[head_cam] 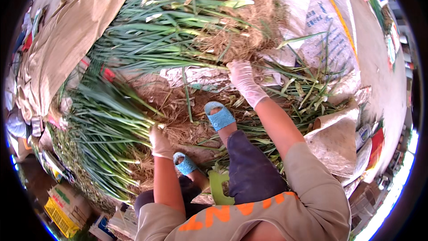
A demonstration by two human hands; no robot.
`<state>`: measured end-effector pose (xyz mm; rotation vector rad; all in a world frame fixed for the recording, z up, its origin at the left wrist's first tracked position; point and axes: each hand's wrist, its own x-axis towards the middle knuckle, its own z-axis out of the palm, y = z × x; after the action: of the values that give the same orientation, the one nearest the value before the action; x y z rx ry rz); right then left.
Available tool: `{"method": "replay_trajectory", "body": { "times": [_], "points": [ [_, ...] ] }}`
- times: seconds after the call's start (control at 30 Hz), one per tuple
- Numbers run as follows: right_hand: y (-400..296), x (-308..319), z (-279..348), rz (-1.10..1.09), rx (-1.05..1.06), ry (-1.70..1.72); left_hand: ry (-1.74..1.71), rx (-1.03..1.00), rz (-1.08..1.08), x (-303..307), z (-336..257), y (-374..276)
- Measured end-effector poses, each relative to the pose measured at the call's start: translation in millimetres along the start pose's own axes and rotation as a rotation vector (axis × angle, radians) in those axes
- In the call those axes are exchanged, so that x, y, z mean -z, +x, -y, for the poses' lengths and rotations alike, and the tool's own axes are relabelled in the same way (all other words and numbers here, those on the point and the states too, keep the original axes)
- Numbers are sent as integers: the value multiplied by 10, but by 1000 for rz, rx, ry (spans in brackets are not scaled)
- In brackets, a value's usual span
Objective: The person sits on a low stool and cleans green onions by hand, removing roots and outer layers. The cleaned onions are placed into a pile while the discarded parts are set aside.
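My left hand (161, 143), in a thin whitish glove, grips green onion stalks (142, 127) near their pale bases. Their leaves fan out to the left and are partly blurred, above a lower pile of green onions (103, 160). My right hand (242, 77), gloved the same way, reaches to the near edge of a large upper heap of green onions (160, 33). Its fingertips close on the base end of one stalk (214, 65). Tangled brown roots (247, 16) lie just beyond that hand, and the leaves of the heap point left.
Brown cloth (73, 33) covers the far left side. Printed woven sacks (327, 33) spread at the upper right. Loose leaves (304, 90) litter the ground right of my blue slippers (220, 117). A green plastic stool (217, 187) stands below me; a yellow crate (60, 217) sits lower left.
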<state>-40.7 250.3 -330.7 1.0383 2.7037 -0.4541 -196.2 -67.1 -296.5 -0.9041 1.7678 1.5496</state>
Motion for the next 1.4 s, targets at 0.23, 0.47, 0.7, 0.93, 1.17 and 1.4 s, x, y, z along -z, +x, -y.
{"method": "replay_trajectory", "body": {
  "times": [0.23, 0.47, 0.7, 0.93, 1.17, 1.4],
  "points": [
    [-985, 52, 78, -473, 412, 92, -47, -43, 747, -1108, 301, -632],
    [-1023, 350, 415, -337, 332, 140, -39, -81, 876, -1328, 224, -745],
    [-857, 310, 707, -545, 257, 534, -4, -79, 787, -1344, 117, -936],
    [-908, 594, 245, -261, -381, 1724, -255, -159, 610, -1287, 28, -756],
    [-973, 896, -730, -723, -297, 947, -285, -202, 611, -1113, -78, -451],
    [-912, 500, 454, -328, 247, 160, -245, -100, 699, -1290, -26, -772]
  ]
}}
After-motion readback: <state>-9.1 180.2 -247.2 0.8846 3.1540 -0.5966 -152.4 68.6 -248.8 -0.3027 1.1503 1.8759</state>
